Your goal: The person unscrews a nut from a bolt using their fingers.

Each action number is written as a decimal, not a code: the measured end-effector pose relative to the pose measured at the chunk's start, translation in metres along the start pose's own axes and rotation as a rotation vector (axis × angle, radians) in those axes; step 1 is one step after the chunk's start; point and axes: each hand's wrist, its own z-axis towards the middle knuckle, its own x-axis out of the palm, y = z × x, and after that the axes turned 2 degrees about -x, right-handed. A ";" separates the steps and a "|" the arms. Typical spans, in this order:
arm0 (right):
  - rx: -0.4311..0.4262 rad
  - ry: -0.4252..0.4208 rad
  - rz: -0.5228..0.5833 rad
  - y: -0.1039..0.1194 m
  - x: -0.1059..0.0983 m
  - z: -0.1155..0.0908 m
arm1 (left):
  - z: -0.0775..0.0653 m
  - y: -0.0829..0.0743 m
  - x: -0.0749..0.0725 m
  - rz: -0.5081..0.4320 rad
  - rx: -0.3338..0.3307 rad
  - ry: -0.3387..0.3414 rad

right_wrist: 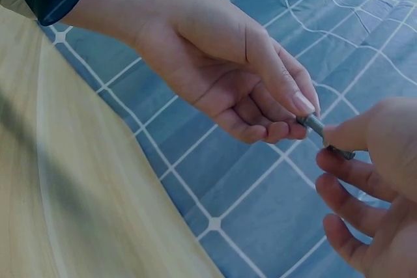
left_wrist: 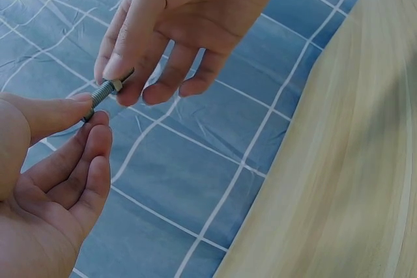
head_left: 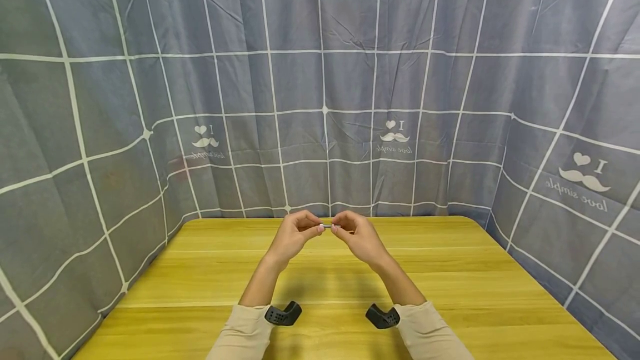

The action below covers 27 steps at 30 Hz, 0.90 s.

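A grey metal bolt (left_wrist: pixel 100 96) with visible threads is held between both hands, above the far part of the table. My left hand (head_left: pixel 294 238) pinches its head end between thumb and fingertips. At the other end, a hex nut (left_wrist: pixel 116 85) sits around the thread. My right hand (head_left: pixel 361 238) pinches at the nut end with thumb and index finger, its other fingers loosely bent. In the right wrist view the bolt (right_wrist: pixel 315 124) slants between the left hand (right_wrist: pixel 241 76) and the right hand (right_wrist: pixel 384 167); the fingers partly cover both its ends.
Below the hands lies a yellow wooden table (head_left: pixel 320 288). A grey curtain (head_left: pixel 350 82) with white grid lines surrounds its back and sides. Each wrist carries a black device, one at the left sleeve (head_left: pixel 245 326) and one at the right sleeve (head_left: pixel 425 321).
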 end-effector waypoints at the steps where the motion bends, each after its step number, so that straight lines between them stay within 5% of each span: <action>1: -0.001 -0.001 -0.003 0.000 0.000 0.000 | 0.000 0.000 0.000 -0.001 0.001 0.001; 27: -0.011 0.019 0.005 -0.001 0.002 0.000 | -0.001 -0.002 -0.002 -0.004 -0.002 -0.011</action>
